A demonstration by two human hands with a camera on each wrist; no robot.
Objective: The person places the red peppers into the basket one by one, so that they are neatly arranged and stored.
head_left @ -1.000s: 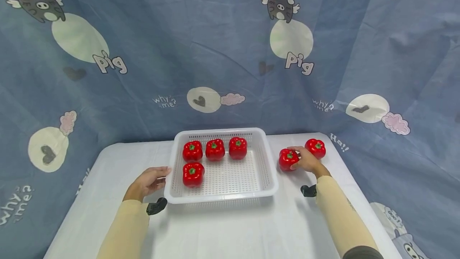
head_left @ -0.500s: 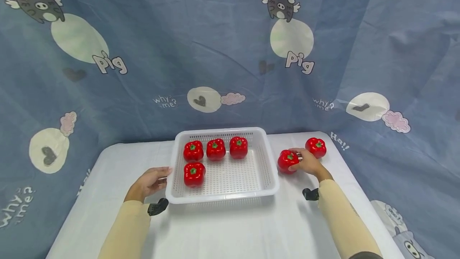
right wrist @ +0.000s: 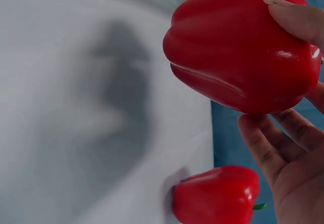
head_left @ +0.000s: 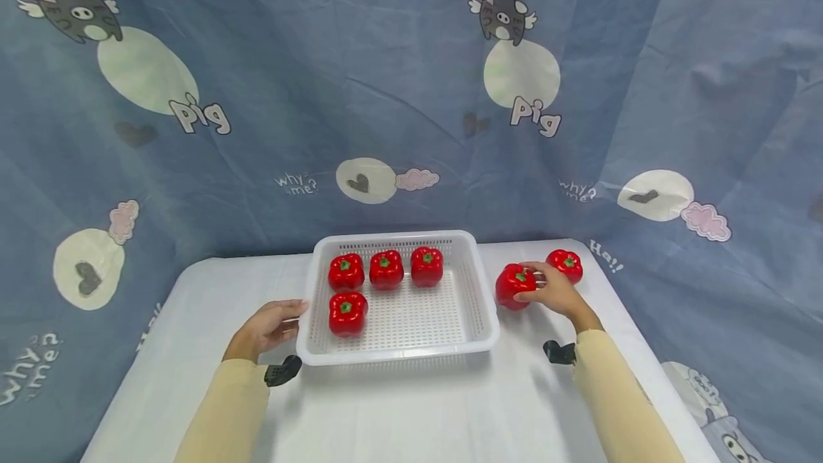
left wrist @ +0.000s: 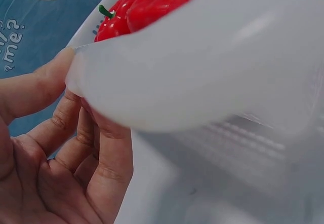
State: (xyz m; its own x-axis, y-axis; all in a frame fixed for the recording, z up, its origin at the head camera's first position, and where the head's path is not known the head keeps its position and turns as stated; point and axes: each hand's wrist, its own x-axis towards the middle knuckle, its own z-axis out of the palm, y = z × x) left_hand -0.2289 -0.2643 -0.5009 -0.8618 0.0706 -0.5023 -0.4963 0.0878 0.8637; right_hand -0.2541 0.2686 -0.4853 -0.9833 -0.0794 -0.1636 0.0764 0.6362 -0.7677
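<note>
My right hand (head_left: 556,290) grips a glossy red bell pepper (head_left: 512,286) just right of the basket. In the right wrist view, thumb and fingers hold this pepper (right wrist: 238,46) from its stem end, and a shadow lies on the tabletop below. Behind the hand, another red bell pepper (head_left: 566,264) sits near the table's far right corner. The white plastic basket (head_left: 398,357) holds several red bell peppers, three along the back and one (head_left: 348,313) in front on the left. At its left side, my left hand (head_left: 266,327) pinches the rim (left wrist: 126,82) between thumb and fingers.
A white table (head_left: 398,413) carries everything. Its far edge meets a blue cloth backdrop (head_left: 398,113) printed with pigs and words. A black strap piece (head_left: 281,371) shows at the left wrist and another (head_left: 559,352) at the right wrist.
The right hand's pepper has shifted slightly left and tilted, and now appears raised off the table. My left hand keeps its hold on the rim, and the basket stays in place.
</note>
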